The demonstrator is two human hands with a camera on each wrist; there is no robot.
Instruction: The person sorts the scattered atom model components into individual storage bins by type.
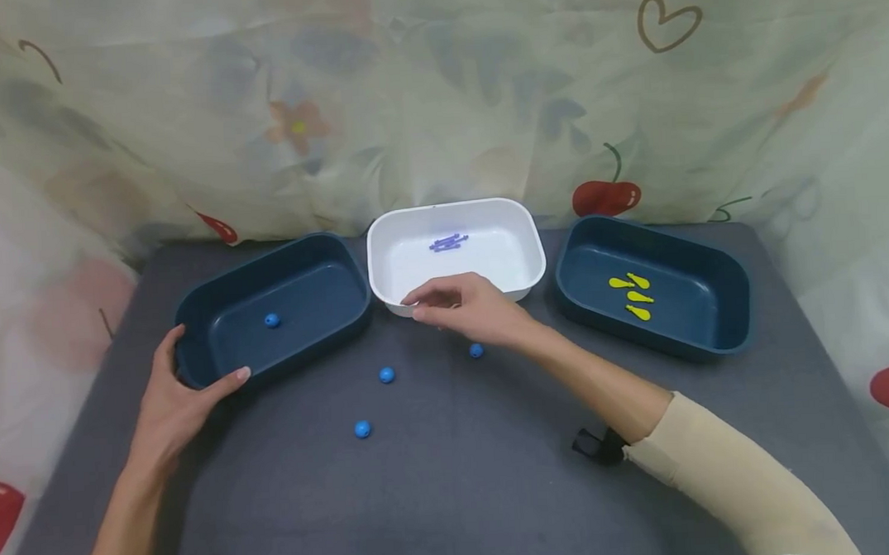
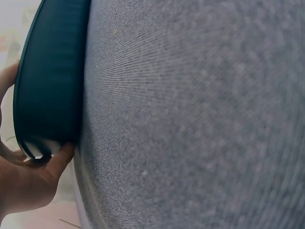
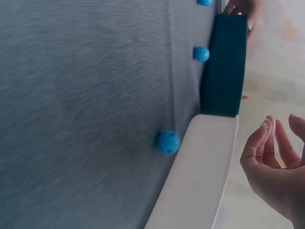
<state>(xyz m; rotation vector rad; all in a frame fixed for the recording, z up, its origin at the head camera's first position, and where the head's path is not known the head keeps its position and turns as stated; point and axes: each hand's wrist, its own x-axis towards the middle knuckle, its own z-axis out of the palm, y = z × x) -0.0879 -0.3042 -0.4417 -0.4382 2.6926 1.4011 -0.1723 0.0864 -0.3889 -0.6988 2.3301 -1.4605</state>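
My left hand grips the near left corner of a dark blue bin, its thumb along the front wall and its fingers at the left end. Inside that bin lies one blue bead. Above the front rim of a white bin, my right hand hovers with fingers loosely bent; the right wrist view shows nothing between them. Three more blue beads lie on the cloth: one bead below the right hand, another farther left, and a third nearer the front.
Several purple sticks lie in the white bin. At the right, a second dark blue bin holds several yellow drop-shaped pieces. Grey cloth covers the table, and a printed curtain hangs behind the bins.
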